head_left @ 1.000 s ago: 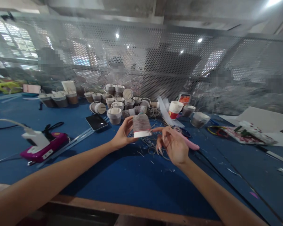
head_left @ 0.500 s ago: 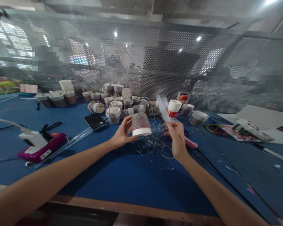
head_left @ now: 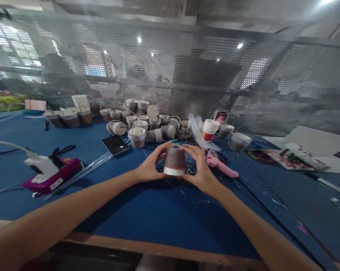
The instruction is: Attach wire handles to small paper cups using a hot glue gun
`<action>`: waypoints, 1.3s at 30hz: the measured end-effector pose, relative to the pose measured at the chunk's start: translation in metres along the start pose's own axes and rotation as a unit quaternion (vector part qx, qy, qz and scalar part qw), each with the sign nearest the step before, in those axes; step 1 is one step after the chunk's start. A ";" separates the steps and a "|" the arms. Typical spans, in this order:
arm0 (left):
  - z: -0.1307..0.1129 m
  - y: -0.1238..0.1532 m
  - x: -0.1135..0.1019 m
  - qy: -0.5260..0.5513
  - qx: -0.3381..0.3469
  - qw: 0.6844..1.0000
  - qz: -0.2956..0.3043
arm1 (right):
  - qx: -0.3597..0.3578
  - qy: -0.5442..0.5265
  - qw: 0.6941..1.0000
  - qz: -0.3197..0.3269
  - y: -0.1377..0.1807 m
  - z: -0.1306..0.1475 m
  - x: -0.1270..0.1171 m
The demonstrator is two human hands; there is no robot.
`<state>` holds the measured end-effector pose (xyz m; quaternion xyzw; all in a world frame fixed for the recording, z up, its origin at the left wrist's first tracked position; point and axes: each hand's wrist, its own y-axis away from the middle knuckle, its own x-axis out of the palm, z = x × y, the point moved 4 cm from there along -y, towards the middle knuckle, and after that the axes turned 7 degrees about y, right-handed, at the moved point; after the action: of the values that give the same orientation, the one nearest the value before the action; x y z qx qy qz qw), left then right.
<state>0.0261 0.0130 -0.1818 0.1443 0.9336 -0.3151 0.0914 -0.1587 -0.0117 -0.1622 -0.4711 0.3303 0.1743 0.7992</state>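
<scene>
A paper cup (head_left: 175,160) wound with grey-brown cord is upside down between my hands, its white rim low and a red band showing just above it. My left hand (head_left: 153,162) curves round its left side, thumb near the rim. On the other side my right hand (head_left: 199,165) has its fingers at the top and its thumb by the rim. Cord scraps lie behind and under the cup, partly hidden. Close to my right hand rests a pink glue gun (head_left: 221,166).
Several cord-wrapped little buckets (head_left: 137,137) stand and lie at the back. Also around are a phone (head_left: 115,145), a purple power strip (head_left: 52,180) with a white plug, a stack of paper cups (head_left: 210,130), and clear glue sticks (head_left: 196,128). A perforated metal screen (head_left: 170,79) rises behind the blue table.
My right hand has come left from beside the glue sticks to the cup. The cup has moved slightly right and down and is straighter, now between both hands.
</scene>
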 end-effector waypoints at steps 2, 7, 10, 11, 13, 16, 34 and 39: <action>0.000 0.000 -0.003 -0.045 -0.002 0.999 -0.026 | -0.008 0.002 1.000 -0.015 0.000 0.004 -0.001; 0.003 -0.001 -0.015 -0.116 -0.013 0.986 -0.118 | -0.057 0.006 0.997 -0.045 0.002 0.019 -0.010; 0.002 -0.001 -0.017 -0.150 -0.007 0.981 -0.125 | -0.073 0.032 0.997 0.008 0.005 0.027 -0.010; 0.002 -0.001 -0.017 -0.156 -0.004 0.980 -0.124 | -0.068 0.039 0.996 0.032 0.005 0.027 -0.009; 0.002 -0.001 -0.016 -0.155 0.004 0.980 -0.124 | -0.047 0.046 0.995 0.076 0.005 0.027 -0.006; 0.003 -0.001 -0.016 -0.132 0.015 0.982 -0.134 | -0.015 0.029 0.995 0.097 0.003 0.025 -0.004; 0.015 -0.004 -0.017 0.010 -0.006 0.993 -0.116 | 0.051 -0.200 0.978 -0.041 -0.004 -0.010 -0.010; 0.014 -0.004 -0.014 -0.025 -0.005 0.996 -0.088 | 0.071 -0.194 0.974 0.091 0.002 0.004 0.006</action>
<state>0.0394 -0.0015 -0.1868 0.0531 0.9418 -0.3204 0.0874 -0.1547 -0.0074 -0.1663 -0.3384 0.2214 0.3106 0.8602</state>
